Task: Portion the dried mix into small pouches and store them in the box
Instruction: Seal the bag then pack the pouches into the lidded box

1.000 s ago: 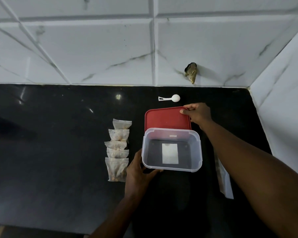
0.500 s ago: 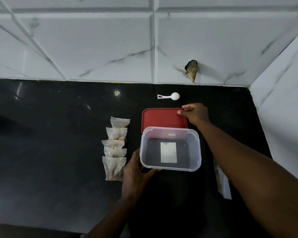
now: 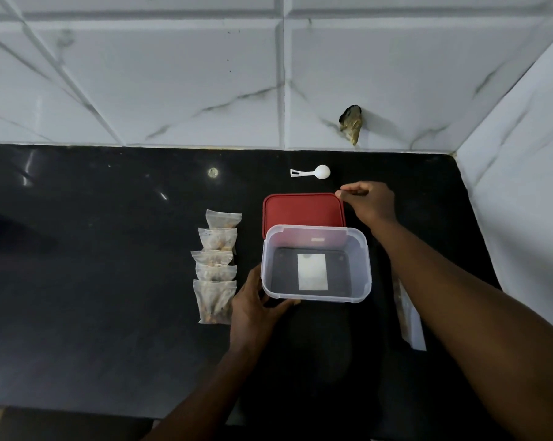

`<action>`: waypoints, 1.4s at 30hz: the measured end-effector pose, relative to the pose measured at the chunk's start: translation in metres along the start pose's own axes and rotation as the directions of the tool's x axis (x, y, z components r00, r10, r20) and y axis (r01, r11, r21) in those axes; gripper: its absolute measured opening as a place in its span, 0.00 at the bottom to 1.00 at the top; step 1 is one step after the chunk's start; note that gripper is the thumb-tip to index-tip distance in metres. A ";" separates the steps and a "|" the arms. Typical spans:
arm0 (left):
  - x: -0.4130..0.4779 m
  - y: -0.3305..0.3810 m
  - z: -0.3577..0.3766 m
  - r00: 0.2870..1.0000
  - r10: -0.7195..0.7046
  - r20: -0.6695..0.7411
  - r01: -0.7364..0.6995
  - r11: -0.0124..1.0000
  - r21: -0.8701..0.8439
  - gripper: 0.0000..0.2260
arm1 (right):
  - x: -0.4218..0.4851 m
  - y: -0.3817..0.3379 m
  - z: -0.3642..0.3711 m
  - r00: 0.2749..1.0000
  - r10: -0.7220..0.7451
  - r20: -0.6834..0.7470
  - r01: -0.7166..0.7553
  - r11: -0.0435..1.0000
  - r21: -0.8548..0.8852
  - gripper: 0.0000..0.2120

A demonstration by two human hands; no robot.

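A clear plastic box (image 3: 332, 299) stands open on the black counter, with only a white label (image 3: 312, 272) on its floor. My left hand (image 3: 253, 310) grips its near-left corner, thumb along the front edge. Behind the box lies its red lid (image 3: 302, 211), flat and partly hidden by the box's far wall. My right hand (image 3: 372, 205) pinches the lid's far-right corner with curled fingers. Several filled small pouches (image 3: 216, 272) lie in an overlapping column just left of the box.
A white scoop (image 3: 313, 172) lies beyond the lid near the tiled wall. A larger clear bag (image 3: 410, 323) lies right of the box, partly under my right forearm. The tiled walls meet in a corner at the right, and one tile has a broken hole (image 3: 351, 124).
My right hand has slid from the lid's top edge to its far-right corner. The box, the pouches and my left hand have kept their places.
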State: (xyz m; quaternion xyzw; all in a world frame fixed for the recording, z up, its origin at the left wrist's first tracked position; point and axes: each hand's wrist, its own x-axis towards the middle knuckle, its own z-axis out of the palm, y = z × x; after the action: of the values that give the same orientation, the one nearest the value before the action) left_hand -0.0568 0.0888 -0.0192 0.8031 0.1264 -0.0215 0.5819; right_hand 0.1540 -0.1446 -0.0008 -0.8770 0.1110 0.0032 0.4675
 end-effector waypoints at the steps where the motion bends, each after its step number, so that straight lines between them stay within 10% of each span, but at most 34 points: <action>1: -0.001 0.001 0.000 1.000 0.001 0.002 -0.001 1.000 0.003 0.35 | -0.004 -0.002 -0.003 1.000 0.002 -0.021 -0.002 1.000 0.008 0.10; 10: -0.009 0.003 -0.004 0.999 0.023 0.034 -0.025 0.998 0.061 0.36 | -0.076 0.020 -0.056 0.977 -0.039 -0.211 0.017 0.994 -0.109 0.14; 22: -0.009 0.001 -0.012 0.997 0.064 0.031 -0.063 0.998 -0.031 0.35 | -0.150 0.071 -0.065 0.946 0.277 -0.166 -0.309 0.926 -0.215 0.38; 36: 0.006 0.034 -0.031 0.972 0.213 -0.104 -0.215 0.976 -0.013 0.19 | -0.173 0.040 -0.070 0.953 0.196 -0.233 -0.218 0.973 -0.073 0.14; 42: 0.028 0.073 -0.027 0.821 0.548 0.157 -0.570 0.778 0.265 0.17 | -0.169 -0.015 -0.077 0.982 0.054 -0.181 -0.071 0.993 -0.093 0.18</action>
State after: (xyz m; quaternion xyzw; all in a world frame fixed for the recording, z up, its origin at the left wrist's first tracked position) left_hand -0.0165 0.0984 0.0521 0.8817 -0.1432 0.1046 0.4372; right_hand -0.0159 -0.1670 0.0730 -0.8918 0.1797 -0.0553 0.4115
